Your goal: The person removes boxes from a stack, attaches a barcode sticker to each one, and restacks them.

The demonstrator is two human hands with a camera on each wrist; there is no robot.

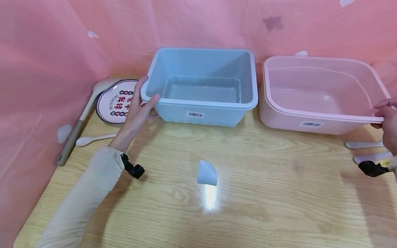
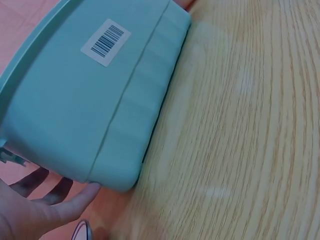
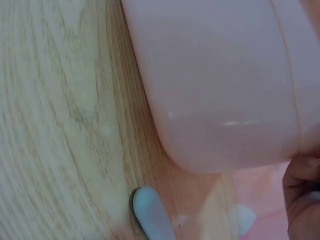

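Note:
A blue plastic storage bin [image 1: 198,118] stands upright at the back middle of the table. My left hand [image 1: 139,112] holds its left end, thumb over the rim at the front corner. In the left wrist view, the fingers [image 2: 75,206] of that hand touch the end wall near the base. Right of it stands a pink plastic storage bin [image 1: 284,118]. My right hand [image 1: 395,123] grips its rim at the right front corner; the right wrist view shows curled fingers beside the pink bin [image 3: 215,90]. Both bins have a barcode label in front, and no contents show inside.
A round plate [image 1: 115,103] with red lettering, a white spoon [image 1: 93,139] and a long-handled ladle or spoon [image 1: 84,114] lie at the left. Two pale utensil handles [image 1: 362,145] lie near my right wrist. A pink cloth [image 1: 202,22] hangs behind.

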